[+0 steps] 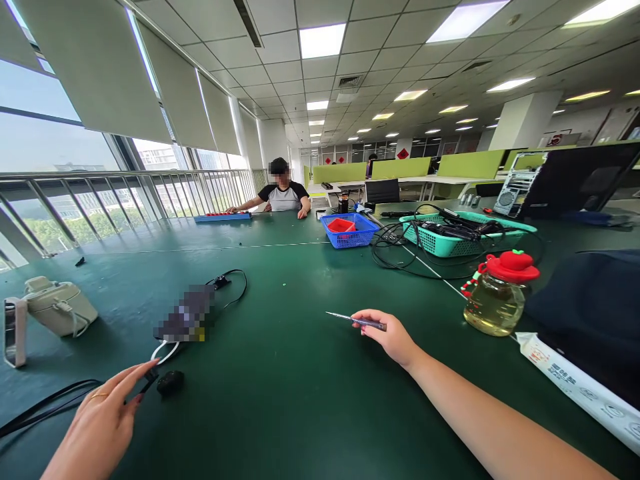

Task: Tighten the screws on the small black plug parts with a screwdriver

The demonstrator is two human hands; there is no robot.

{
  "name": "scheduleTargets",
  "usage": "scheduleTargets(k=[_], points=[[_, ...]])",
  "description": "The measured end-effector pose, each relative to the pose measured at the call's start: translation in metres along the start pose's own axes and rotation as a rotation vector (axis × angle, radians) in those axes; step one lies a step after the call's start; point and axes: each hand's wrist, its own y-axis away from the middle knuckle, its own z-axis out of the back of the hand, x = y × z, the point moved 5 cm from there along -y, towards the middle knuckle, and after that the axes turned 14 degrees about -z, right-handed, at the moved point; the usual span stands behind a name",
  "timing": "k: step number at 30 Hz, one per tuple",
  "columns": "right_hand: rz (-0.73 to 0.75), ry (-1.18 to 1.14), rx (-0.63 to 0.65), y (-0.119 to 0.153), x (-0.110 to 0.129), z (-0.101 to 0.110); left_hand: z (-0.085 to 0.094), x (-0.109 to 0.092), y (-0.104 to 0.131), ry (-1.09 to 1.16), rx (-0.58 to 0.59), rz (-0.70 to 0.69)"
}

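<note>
My right hand [383, 333] is closed around a small screwdriver [345, 317], a slim tool with a pointed metal shaft and dark handle. It is held just over the green table, tip to the left. At the lower left, my left hand [103, 413] pinches a small black cable end [149, 380] between thumb and fingers; the fingers partly cover it. Close to those fingertips sits a rounded black object [171, 382]. Just beyond lies a blurred dark object [185, 313] with a white loop [166, 348] and a thin black cord [244, 283].
Black cables [45, 400] run in from the left, near a beige case [63, 307]. On the right stand a red-lidded jar [500, 300], a long white packet [575, 380] and a teal basket [440, 245] of cables. A blue basket [350, 239] is farther back; a person [284, 193] sits across.
</note>
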Motion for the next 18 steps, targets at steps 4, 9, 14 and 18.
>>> scheduleTargets(k=[4, 9, 14, 18], points=[[-0.002, 0.005, -0.004, 0.000, 0.000, 0.000, -0.002, -0.027, -0.011, 0.028, 0.050, -0.155], [-0.003, 0.003, -0.003, 0.000, 0.001, 0.000, -0.009, -0.035, -0.011, 0.062, 0.124, -0.194], [0.005, 0.012, -0.005, 0.000, 0.001, -0.001, -0.002, -0.041, -0.018, 0.090, 0.149, -0.162], [0.007, 0.014, -0.005, 0.000, 0.000, -0.001, -0.004, -0.044, -0.023, 0.113, 0.178, -0.188]])
